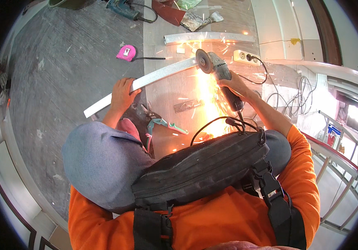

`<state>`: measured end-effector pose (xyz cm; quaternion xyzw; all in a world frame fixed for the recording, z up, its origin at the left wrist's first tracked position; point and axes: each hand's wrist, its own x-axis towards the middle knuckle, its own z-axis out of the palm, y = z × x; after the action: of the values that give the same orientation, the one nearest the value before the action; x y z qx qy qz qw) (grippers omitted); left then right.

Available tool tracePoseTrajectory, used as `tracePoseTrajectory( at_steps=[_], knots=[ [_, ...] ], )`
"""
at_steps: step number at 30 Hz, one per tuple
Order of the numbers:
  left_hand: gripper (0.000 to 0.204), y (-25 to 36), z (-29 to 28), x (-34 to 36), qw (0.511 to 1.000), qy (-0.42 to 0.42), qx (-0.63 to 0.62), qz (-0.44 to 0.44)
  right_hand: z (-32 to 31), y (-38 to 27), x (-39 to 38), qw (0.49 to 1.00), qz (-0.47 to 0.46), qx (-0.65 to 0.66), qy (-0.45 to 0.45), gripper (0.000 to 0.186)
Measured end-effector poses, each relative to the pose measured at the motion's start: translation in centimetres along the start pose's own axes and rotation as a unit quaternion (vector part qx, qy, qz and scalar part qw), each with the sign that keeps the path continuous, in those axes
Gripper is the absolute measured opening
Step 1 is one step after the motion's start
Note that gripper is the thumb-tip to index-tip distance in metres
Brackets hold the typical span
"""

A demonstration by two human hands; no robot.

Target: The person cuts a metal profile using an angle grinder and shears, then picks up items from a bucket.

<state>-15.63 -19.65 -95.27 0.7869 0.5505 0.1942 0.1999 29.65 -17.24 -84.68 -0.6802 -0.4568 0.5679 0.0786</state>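
My right hand (238,86) is wrapped round an angle grinder (224,74). Its cutting disc (204,61) meets the right end of a long silvery metal profile (162,72), and bright sparks (212,109) stream down toward my legs. With my left hand (123,93) I grip the profile near its left part, the fingers curled over its edge. Green-handled tin snips (159,121) lie spread on the floor between my hands. A small flat metal piece (187,106) lies close to the sparks.
A pink tape measure (127,53), another metal profile (210,38) and a blue corded power tool (124,10) lie farther off. A power strip (246,57) with a plug and loose cables (302,98) are at right, beside a ladder (340,160). Another person's gloved hands (2,89) show far left.
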Motion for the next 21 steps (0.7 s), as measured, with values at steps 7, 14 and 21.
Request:
tracePoseTrajectory(
  at_steps=[7,14,21],
  knots=[
    [0.047,0.1,-0.1,-0.1,1.000,-0.003,-0.001,-0.007,0.4,-0.4,0.3,0.998,-0.001,-0.037,0.042,0.058],
    [0.046,0.0,-0.2,-0.1,1.000,-0.002,-0.010,-0.001,0.5,-2.4,-0.7,1.000,0.011,-0.005,0.016,0.056],
    [0.048,0.6,0.2,0.3,1.000,-0.005,-0.016,0.006,-0.4,1.9,1.2,0.995,0.008,-0.083,0.063,0.059]
  ],
)
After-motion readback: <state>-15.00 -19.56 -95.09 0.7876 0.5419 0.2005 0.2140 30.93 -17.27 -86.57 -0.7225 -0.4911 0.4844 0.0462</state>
